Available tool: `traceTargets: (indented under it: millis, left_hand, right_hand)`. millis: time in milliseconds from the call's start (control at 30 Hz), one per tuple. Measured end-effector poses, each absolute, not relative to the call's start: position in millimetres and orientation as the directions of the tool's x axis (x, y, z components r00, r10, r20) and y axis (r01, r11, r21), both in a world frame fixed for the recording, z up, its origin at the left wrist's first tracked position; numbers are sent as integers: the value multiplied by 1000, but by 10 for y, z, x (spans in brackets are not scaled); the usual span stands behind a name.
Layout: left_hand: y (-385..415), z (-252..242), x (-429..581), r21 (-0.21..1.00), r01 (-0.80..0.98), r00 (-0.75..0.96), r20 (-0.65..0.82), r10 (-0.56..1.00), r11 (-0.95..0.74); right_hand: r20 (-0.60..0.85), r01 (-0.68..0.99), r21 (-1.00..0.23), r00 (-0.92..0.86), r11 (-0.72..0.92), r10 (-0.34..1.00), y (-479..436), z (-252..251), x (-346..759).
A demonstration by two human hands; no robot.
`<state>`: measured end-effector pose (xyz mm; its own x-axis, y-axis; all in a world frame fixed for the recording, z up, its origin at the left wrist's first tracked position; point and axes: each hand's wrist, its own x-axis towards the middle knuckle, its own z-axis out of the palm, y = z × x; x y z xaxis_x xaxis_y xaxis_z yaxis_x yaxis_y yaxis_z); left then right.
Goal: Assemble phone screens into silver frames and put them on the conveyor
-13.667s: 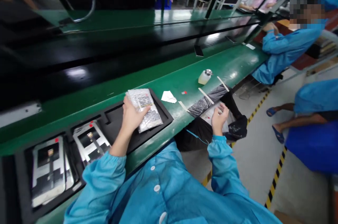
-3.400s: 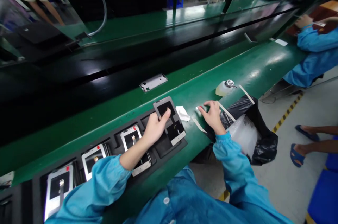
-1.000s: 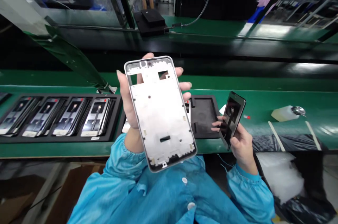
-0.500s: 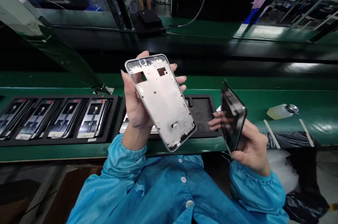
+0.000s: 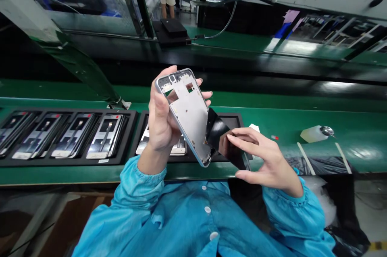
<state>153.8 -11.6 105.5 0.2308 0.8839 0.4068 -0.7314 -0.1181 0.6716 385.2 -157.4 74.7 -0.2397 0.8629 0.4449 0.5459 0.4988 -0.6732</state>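
Observation:
My left hand (image 5: 163,122) is wrapped round a silver phone frame (image 5: 190,115), its inner side with cut-outs facing me, tilted above the bench. In my right hand (image 5: 269,156) is a thin glossy black phone screen (image 5: 231,148), gripped between thumb and fingers by its edges. The screen's far end overlaps the lower right part of the frame; whether the two touch I cannot tell. Below my left hand, a black foam tray (image 5: 232,120) holds white-and-silver phone parts (image 5: 145,140), partly hidden by my wrist.
To the left a long black tray (image 5: 130,128) carries several phone screens (image 5: 104,136) standing in slots. On the right are a pump bottle (image 5: 314,134) with yellowish liquid, a small red tab (image 5: 274,137) and a black plastic bag (image 5: 320,164) taped to the bench edge. A green post (image 5: 84,69) slants at left.
My right hand has moved left, bringing the screen against or over the frame's lower right, and turned it flatter. My left hand has tilted the frame slightly. A red tab is now visible.

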Motion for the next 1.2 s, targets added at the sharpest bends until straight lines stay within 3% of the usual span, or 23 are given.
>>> traceTargets:
  millis: [233, 400, 500, 633, 867, 1200]
  left_hand:
    - [-71, 955, 1565, 706, -684, 234, 454, 859, -187]
    - [-66, 956, 1555, 774, -583, 173, 414, 894, -246]
    - [-32, 1001, 1497, 769, -591, 181, 422, 888, -245]
    - [33, 990, 1453, 745, -611, 187, 466, 865, -269]
    - [20, 829, 1508, 784, -510, 228, 521, 823, -355]
    - [14, 749, 1400, 749, -524, 315, 613, 725, -405]
  right_hand:
    - [490, 522, -675, -211, 522, 846, -1467, 726, 3664]
    - [487, 414, -773, -100, 481, 868, -1327, 647, 3456]
    - [469, 350, -800, -142, 487, 872, -1340, 588, 3477]
    - [459, 363, -793, -170, 489, 872, -1363, 560, 3524]
    - [496, 362, -801, -41, 476, 867, -1126, 549, 3276]
    - [559, 385, -738, -112, 555, 821, -1041, 471, 3220]
